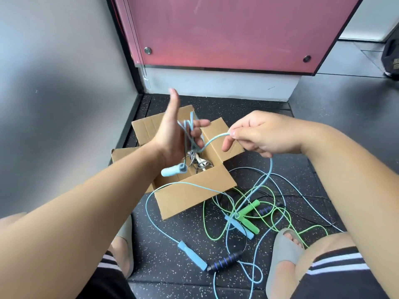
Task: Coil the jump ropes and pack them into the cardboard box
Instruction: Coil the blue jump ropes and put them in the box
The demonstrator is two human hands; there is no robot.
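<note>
Blue jump rope (pixel 216 138) coiled in left hand (pixel 170 134), pinched by right hand (pixel 263 134); one cardboard box (pixel 190 190).

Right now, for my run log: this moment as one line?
step: coiling | left hand: light-blue rope looped round fingers | right hand: pinches same rope | cardboard box: open, grey-white rope inside | floor: green rope loose

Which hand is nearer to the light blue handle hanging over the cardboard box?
Left. The left hand is just above the hanging handle, with the light blue rope looped round it. The right hand is farther to the right, pinching the rope.
</note>
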